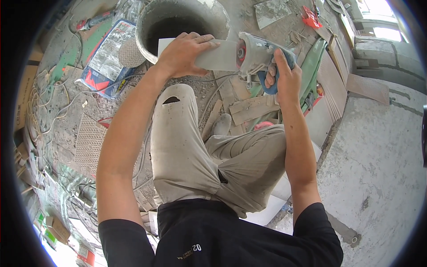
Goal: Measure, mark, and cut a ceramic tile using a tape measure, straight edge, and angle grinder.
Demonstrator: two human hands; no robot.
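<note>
My left hand (183, 54) is closed over a pale rectangular tile piece (219, 58), thumb on the near side and fingers across the top. The piece lies level in front of the bucket's near rim. In my right hand (288, 80) is a dusty handheld tile cutter (258, 50) with a grey metal body and a blue grip, my fingers wrapped round it. A red round part of the cutter shows at the right end of the tile piece, which it touches or nearly touches. The blade itself I cannot make out.
A large dusty bucket (149, 48) stands ahead of my knee. To its left lie a blue-and-white bag (109, 60) and a round textured disc (130, 53). Cables (64, 111) trail over the floor at left. Board scraps (253, 107) and a green sheet (314, 71) lie at right.
</note>
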